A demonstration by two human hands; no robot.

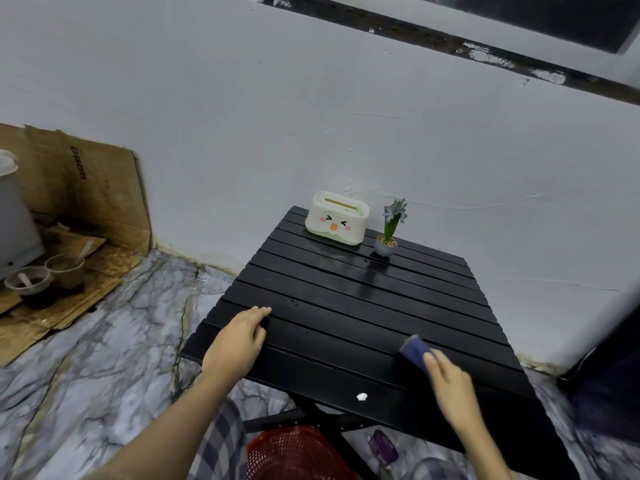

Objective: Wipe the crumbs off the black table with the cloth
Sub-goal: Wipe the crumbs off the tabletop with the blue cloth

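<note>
A black slatted table (346, 299) stands against the white wall. My right hand (450, 386) presses a blue cloth (414, 349) onto the table's right front part; both are motion-blurred. My left hand (239, 341) lies flat on the table's left edge, fingers together, holding nothing. A small white crumb (362, 397) sits near the front edge, left of the cloth. Tiny specks dot the slats in the middle.
A cream tissue box with a face (336, 218) and a small potted plant (389, 233) stand at the table's far end. A red basket (294, 452) and a purple object (382, 446) lie under the front edge. Cardboard (79, 188) and cups (45, 278) are at the left.
</note>
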